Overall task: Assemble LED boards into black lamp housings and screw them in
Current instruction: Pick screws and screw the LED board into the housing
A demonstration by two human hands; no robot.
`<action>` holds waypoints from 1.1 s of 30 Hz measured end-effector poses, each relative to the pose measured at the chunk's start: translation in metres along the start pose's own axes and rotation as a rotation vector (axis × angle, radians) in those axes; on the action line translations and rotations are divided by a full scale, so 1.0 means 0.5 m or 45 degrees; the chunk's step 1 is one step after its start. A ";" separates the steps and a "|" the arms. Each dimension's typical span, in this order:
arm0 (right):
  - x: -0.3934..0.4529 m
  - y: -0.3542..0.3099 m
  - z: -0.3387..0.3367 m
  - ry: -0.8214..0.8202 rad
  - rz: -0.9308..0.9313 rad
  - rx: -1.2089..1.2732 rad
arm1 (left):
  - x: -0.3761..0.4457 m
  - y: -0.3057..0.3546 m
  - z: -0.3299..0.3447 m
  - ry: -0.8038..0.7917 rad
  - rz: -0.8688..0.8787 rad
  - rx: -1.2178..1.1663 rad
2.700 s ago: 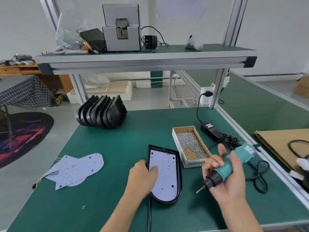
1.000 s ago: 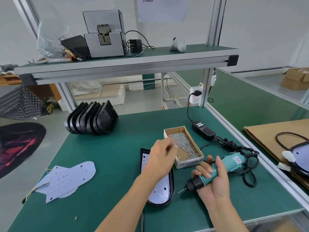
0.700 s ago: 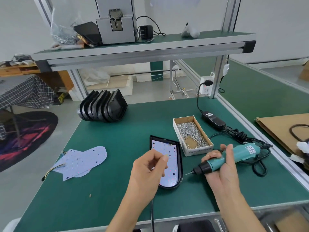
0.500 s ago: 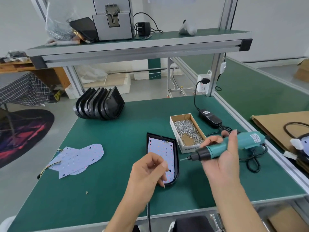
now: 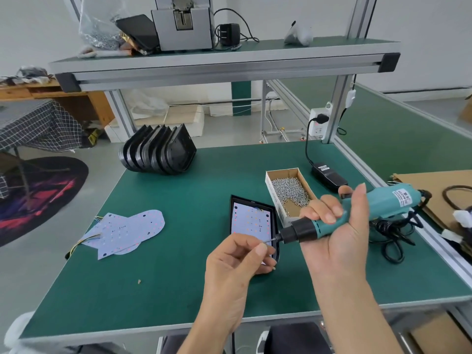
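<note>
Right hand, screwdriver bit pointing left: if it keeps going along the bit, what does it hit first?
Likely the left hand's fingertips, pinched right at the bit tip of the screwdriver held by the right hand. Depth unclear.

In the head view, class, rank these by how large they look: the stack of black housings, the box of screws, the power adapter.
1. Stack of black housings
2. Box of screws
3. Power adapter

The stack lies farthest from the camera yet still looks largest.
</note>
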State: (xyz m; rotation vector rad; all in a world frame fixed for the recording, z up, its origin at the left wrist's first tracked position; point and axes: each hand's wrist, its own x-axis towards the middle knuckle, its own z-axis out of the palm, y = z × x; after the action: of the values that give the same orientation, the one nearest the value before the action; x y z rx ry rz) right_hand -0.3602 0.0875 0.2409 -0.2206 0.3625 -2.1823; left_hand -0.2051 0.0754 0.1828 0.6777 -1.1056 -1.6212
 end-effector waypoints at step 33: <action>0.006 0.025 -0.024 0.035 -0.032 -0.061 | 0.001 -0.023 -0.053 0.124 0.426 0.848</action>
State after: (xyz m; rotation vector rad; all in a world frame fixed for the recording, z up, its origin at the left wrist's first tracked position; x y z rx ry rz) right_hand -0.3562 0.0800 0.2254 -0.2231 0.4303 -2.2051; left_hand -0.1877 0.0670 0.1613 0.9230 -1.6048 -0.9145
